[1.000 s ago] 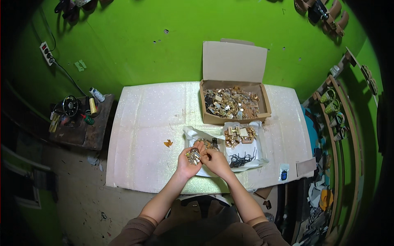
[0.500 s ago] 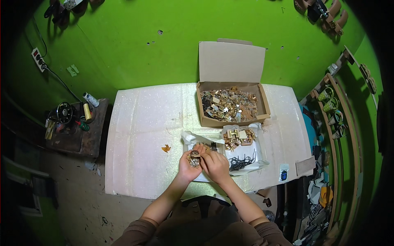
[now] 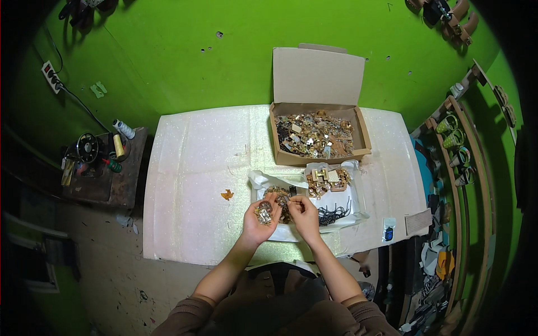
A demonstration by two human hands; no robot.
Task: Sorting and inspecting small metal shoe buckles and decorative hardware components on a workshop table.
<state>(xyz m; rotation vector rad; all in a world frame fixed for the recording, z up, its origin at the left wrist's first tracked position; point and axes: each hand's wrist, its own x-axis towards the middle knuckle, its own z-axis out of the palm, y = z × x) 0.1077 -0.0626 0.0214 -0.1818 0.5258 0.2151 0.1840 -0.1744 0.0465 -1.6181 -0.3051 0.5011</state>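
Note:
My left hand (image 3: 256, 227) is cupped palm up over the near left of the white-lined tray (image 3: 263, 180). On its palm lie small gold and silver metal ornaments (image 3: 264, 213). Just to the right, my right hand (image 3: 305, 220) is closed in a pinch with the fingertips pointing left. What it pinches, if anything, is too small to make out. Between and beneath the hands, the tray's left part holds brownish-gold pieces (image 3: 284, 215), partly hidden by my fingers. In the right part sit gold buckle-like ornaments (image 3: 328, 180) and a bundle of black beaded strands (image 3: 334, 214).
Behind the tray stands an open cardboard box (image 3: 316, 159) full of mixed metal ornaments. An orange-brown scrap (image 3: 226, 194) lies left on the glittery white table (image 3: 190, 168). A small packet (image 3: 388, 230) and a grey card (image 3: 418, 222) lie near the right edge.
My right hand has drawn away from the left palm, slightly to the right. The left palm is more open, and the ornaments on it show more fully. The view has shifted slightly.

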